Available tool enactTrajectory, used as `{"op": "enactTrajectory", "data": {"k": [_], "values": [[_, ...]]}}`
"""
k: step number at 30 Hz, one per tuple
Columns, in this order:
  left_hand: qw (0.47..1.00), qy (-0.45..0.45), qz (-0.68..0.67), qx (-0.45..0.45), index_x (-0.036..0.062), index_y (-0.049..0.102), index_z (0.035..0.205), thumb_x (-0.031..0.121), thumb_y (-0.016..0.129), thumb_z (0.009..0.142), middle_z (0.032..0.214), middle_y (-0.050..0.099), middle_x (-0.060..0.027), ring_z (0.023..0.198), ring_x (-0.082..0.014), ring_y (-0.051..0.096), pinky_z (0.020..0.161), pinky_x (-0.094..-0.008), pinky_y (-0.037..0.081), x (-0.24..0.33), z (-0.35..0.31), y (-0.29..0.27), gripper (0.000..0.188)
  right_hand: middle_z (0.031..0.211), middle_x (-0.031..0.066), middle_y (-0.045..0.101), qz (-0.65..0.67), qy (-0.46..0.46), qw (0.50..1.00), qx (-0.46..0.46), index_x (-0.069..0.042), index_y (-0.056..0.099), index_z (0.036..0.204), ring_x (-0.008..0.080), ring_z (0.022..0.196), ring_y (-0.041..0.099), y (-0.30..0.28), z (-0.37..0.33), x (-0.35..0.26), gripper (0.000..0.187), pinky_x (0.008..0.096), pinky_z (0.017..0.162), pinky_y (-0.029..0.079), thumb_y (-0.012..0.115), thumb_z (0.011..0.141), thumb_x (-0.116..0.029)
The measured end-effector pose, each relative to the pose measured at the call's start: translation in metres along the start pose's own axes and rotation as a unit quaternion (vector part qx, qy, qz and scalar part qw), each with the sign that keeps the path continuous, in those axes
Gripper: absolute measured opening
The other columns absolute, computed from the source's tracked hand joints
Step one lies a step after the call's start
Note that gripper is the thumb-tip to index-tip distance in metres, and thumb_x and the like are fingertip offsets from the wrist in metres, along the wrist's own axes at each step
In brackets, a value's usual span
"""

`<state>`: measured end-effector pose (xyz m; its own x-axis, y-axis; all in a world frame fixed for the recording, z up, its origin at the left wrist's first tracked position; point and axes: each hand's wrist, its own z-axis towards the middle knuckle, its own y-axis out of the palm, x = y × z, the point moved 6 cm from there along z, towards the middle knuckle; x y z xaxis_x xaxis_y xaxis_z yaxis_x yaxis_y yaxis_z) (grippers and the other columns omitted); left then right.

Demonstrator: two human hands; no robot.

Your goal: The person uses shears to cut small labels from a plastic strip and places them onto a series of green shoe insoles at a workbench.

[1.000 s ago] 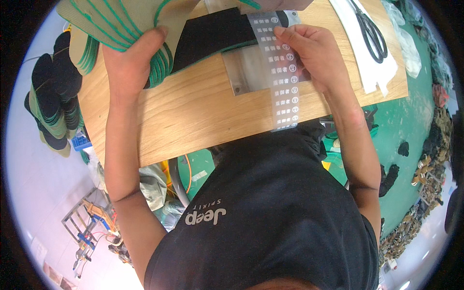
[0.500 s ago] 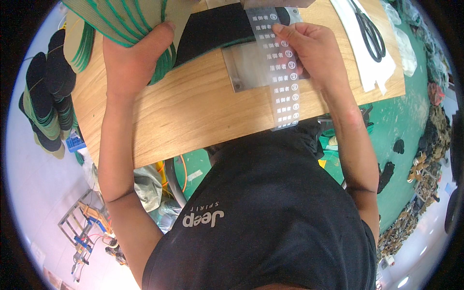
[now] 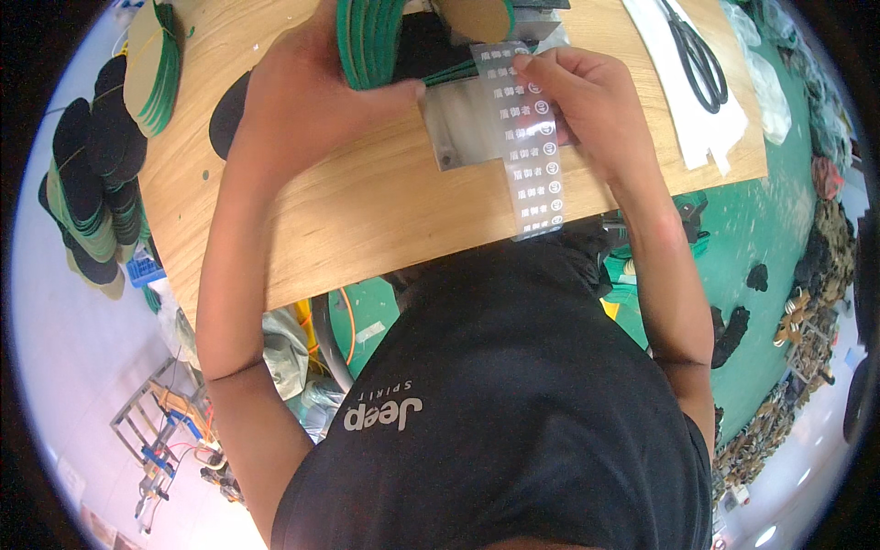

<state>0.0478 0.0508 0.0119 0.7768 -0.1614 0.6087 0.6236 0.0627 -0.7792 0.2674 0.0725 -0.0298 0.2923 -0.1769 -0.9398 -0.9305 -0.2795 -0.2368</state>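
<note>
A stack of green-edged insoles (image 3: 369, 41) stands at the table's far side, cut off by the frame's top. My left hand (image 3: 307, 101) is wrapped round its left and near sides, thumb stretched right toward a black insole (image 3: 426, 46); its other fingers are partly hidden. Between thumb and fingers my right hand (image 3: 587, 101) pinches a clear strip of white-printed labels (image 3: 530, 151). The strip hangs over a metal plate (image 3: 463, 128) and down past the table's near edge. Above the black insole shows the beige underside of another insole (image 3: 481, 18).
Another insole stack (image 3: 154, 69) sits at the wooden table's (image 3: 367, 220) far left, and a dark rounded piece (image 3: 227, 115) lies by my left wrist. White sheeting (image 3: 701, 137) with a black looped item (image 3: 697, 64) is at the right. Bundled insoles (image 3: 87, 174) are beyond the left edge.
My left hand and the insole stack have swung right, toward the label strip, and the thumb has stretched out. A dark piece on the table has come into view. The strip has shifted slightly.
</note>
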Motion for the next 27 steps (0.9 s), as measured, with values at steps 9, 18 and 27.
{"op": "enactTrajectory", "data": {"k": [9,18,27], "values": [[0.996,-0.023,0.078,-0.038,0.0055,0.057,0.114,0.034,0.079,0.064,0.096,0.065,-0.0177,0.089,-0.0327,0.063,0.079,-0.0371,0.049,0.022,0.009,0.004,0.062,0.062,0.0005,0.059,0.157,-0.022,0.985,0.062,0.0,0.065,0.077,0.0046,0.052,0.05,-0.032,-0.008,0.021,0.023,0.0191,0.046,0.036,0.061,0.088,-0.02],[0.989,0.027,0.143,-0.036,0.0052,0.061,0.101,0.031,0.075,0.065,0.084,0.066,-0.0164,0.079,-0.0349,0.063,0.072,-0.039,0.051,0.015,0.01,0.009,0.046,0.073,0.005,0.063,0.291,0.021,0.951,0.101,0.001,0.062,0.085,0.0088,0.059,0.059,-0.034,-0.006,0.02,0.019,0.0187,0.052,0.045,0.061,0.089,-0.017],[0.988,0.03,0.145,-0.035,0.0046,0.064,0.097,0.029,0.075,0.067,0.079,0.065,-0.0171,0.074,-0.033,0.063,0.068,-0.0376,0.05,0.022,0.011,0.004,0.041,0.077,0.0058,0.064,0.278,0.023,0.957,0.075,0.002,0.062,0.087,0.0098,0.061,0.06,-0.039,0.003,0.027,0.019,0.0198,0.052,0.046,0.061,0.089,-0.017]]}}
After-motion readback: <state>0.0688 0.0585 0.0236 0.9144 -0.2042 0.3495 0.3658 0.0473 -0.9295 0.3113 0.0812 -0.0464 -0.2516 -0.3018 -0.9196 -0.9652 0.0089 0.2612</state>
